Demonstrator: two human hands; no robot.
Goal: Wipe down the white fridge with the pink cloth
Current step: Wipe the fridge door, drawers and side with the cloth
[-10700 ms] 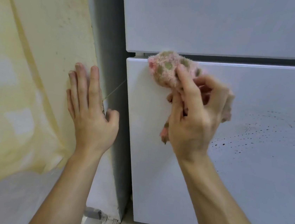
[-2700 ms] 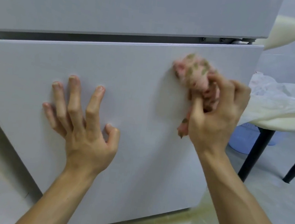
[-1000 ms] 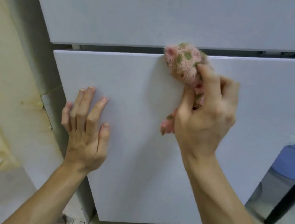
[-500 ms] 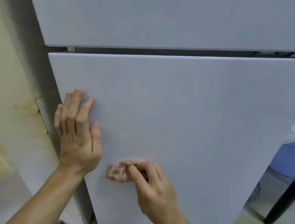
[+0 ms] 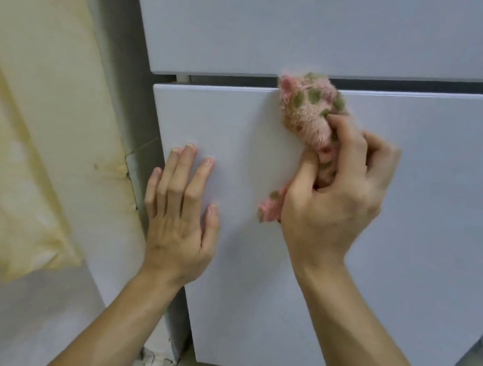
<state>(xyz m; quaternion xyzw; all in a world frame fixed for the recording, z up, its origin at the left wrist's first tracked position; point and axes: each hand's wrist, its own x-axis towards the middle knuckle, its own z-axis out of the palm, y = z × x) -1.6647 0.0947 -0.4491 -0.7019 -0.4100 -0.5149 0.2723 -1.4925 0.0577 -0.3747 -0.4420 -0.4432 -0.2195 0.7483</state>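
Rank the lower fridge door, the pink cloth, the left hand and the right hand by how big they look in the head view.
1. lower fridge door
2. right hand and left hand: too alike to rank
3. pink cloth, partly hidden inside the right hand

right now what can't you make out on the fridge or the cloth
All head view.
Pink cloth: its middle is bunched inside the right hand.
Lower fridge door: patches under the cloth and the left hand are covered; its right side is cut off by the frame edge.
Upper fridge door: cut off by the top edge.
Gap between the doors: too dark to see into.
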